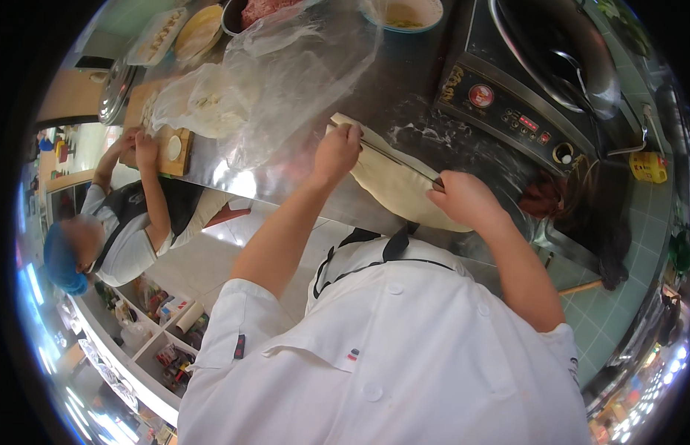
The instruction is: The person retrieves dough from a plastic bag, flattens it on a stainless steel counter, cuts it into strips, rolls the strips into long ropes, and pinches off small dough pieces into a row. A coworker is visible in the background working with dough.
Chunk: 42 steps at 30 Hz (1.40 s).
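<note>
A sheet of pale, rolled-out dough (406,192) lies on the steel worktop, its near edge reaching the table's front. Across it, slanting down to the right, runs a long thin knife (397,159) with a dark handle. My right hand (467,199) is closed around that handle. At the blade's far end, my left hand (338,153) grips it, fingers low against the dough's left end. A narrow dough strip shows beyond the blade. Whether the edge has gone right through the dough cannot be seen.
Beyond my hands lies a crumpled clear plastic sheet (300,83). An induction cooker (500,111) with a large wok (567,50) stands at right. On the left, a co-worker (139,222) handles small dough pieces at a wooden board (182,158). Bowls, including one of minced meat (261,11), line the back.
</note>
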Available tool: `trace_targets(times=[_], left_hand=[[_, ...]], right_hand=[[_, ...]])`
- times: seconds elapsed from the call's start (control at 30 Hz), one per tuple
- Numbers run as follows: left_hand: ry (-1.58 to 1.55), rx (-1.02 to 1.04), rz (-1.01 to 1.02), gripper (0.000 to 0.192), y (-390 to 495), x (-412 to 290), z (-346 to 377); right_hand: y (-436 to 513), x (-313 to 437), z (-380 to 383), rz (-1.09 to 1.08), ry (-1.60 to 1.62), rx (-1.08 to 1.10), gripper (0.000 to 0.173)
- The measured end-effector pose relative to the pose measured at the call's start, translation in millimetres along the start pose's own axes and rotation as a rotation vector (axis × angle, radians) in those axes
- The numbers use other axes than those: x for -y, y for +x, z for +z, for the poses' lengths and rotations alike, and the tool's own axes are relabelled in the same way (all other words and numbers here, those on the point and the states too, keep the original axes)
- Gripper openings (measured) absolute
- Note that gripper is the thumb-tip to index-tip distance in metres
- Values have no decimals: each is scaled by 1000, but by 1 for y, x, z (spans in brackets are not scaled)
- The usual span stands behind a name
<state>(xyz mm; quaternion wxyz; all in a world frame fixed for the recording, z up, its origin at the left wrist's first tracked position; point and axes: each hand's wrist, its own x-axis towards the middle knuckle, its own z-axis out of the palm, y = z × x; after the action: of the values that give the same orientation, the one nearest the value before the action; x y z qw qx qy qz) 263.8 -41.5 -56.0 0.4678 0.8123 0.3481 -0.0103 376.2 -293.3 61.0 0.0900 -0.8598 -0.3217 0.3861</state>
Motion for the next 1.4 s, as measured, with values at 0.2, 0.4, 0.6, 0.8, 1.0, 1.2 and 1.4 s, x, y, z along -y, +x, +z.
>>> trace_targets(times=[0.2, 0.4, 0.6, 0.8, 1.0, 1.2, 1.4], left_hand=[[-87, 39, 5, 41, -32, -21, 45], [72, -53, 72, 36, -35, -14, 68], [244, -158, 181, 32, -30, -16, 83], [324, -275, 240, 30, -43, -26, 95], [392, -190, 212, 31, -26, -23, 91], [290, 61, 225, 38, -26, -22, 113], [234, 66, 162, 36, -78, -51, 174]], right_hand=[[-46, -34, 10, 41, -29, -53, 30], [-39, -55, 31, 48, -37, -84, 26], [-22, -87, 49, 7, -19, -136, 26], [-8, -115, 79, 6, 11, -150, 30], [-5, -113, 42, -83, 70, -5, 34], [-53, -112, -22, -41, -31, 174, 34], [-116, -154, 0, 53, -5, 81, 32]])
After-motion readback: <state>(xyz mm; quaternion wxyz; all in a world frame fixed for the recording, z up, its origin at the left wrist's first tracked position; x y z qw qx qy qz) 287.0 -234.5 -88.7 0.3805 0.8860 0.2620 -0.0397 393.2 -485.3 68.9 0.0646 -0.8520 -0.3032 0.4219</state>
